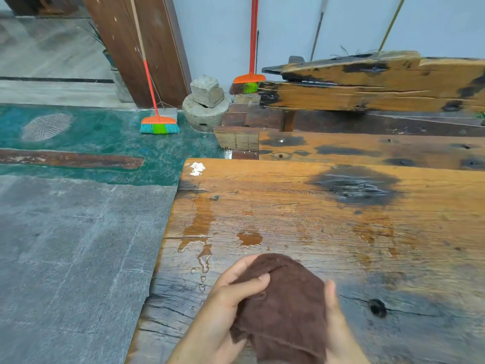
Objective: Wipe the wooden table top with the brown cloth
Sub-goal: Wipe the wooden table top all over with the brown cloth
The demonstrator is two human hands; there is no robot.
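- The soft brown cloth (283,303) is bunched up between two hands at about 6 o'clock in the view, low over the near part of the rough orange-brown wooden tabletop (328,227).
- The left hand (223,311) pinches the cloth's left edge, with the thumb on top. The right hand (338,327) presses flat against its right side. So both hands are closed on the cloth, with the cloth between them.
- I cannot tell if the cloth touches the wood yet.
- Shiny little puddles of water (202,237) still sit at about 11 o'clock from the cloth, near the tabletop's left edge.
- I think the wiping is only starting, or not far along. The wet spots are still there to be wiped.
- Far off at 10 o'clock, a broom with an orange head and blue and green bristles (159,124) stands on the green floor.
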